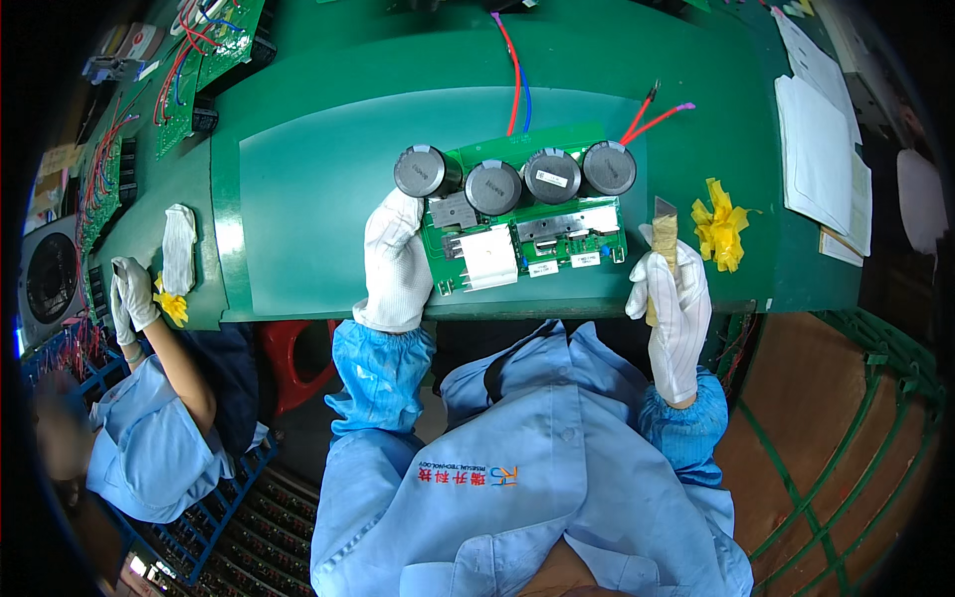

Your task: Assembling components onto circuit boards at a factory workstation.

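Note:
My left hand (395, 264), in a white glove, is closed on the left edge of a green circuit board (532, 224). The board is tilted up at the table's near edge. Several large black capacitors (552, 175) stand in a row along it, with a white heat sink (488, 257) below them. Red and blue wires (516, 70) run from its far side. Gloved too, my right hand (679, 313) grips a utility knife (664, 239) with a tan, wrapped-looking handle. Its blade points away from me, just right of the board and apart from it.
A crumpled yellow clump (721, 227) lies right of the knife, near white papers (816, 149). Left, a co-worker's gloved hands (132, 298) are beside a white glove (179, 249). More wired boards (184, 119) stand at far left. A green metal rack (846, 428) is at lower right.

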